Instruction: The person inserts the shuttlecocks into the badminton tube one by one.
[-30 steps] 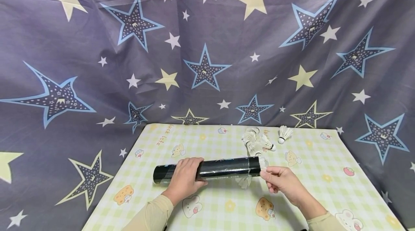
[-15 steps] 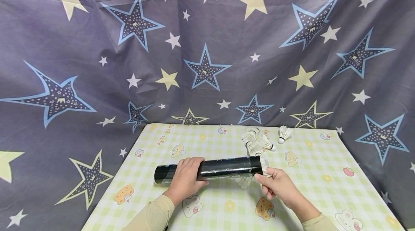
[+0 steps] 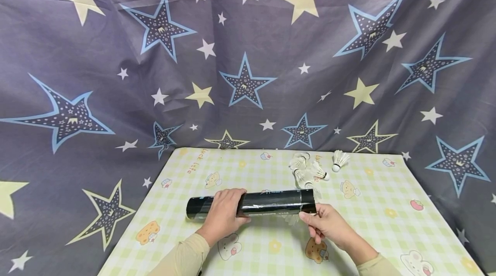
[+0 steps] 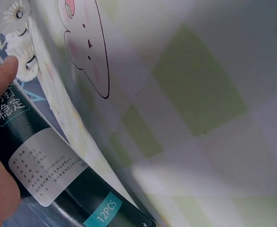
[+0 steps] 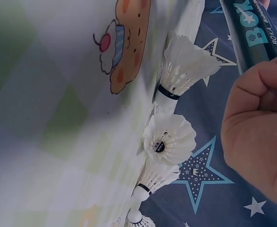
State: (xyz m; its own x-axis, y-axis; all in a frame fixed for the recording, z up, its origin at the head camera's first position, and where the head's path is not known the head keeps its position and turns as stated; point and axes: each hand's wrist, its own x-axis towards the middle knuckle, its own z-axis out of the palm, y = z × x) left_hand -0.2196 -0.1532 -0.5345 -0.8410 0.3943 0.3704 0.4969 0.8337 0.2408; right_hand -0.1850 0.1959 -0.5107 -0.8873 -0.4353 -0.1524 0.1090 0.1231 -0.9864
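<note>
A black shuttlecock tube [image 3: 271, 203] lies crosswise over the table, raised a little above the cloth. My left hand [image 3: 224, 212] grips it round its left half, thumb underneath. At the tube's right end my right hand [image 3: 327, 223] pinches the rim, thumb on the near side and the other fingers curled. The right wrist view shows this hand [image 5: 261, 127] curled against the tube [image 5: 252, 35]; what lies inside the end is hidden. White feathers of a shuttlecock [image 3: 292, 219] show just below the tube. The left wrist view shows the tube's printed label [image 4: 48, 165].
Several white shuttlecocks [image 3: 304, 172] lie clustered behind the tube's right end, and a single shuttlecock [image 3: 340, 162] lies farther right near the back edge. A checked cloth [image 3: 252, 250] covers the table. A star-patterned curtain [image 3: 248, 30] hangs behind it.
White feathers that stuck out of the tube's right end have gone from view there. My right hand has moved left and slightly down onto the rim; the tube has shifted slightly right.
</note>
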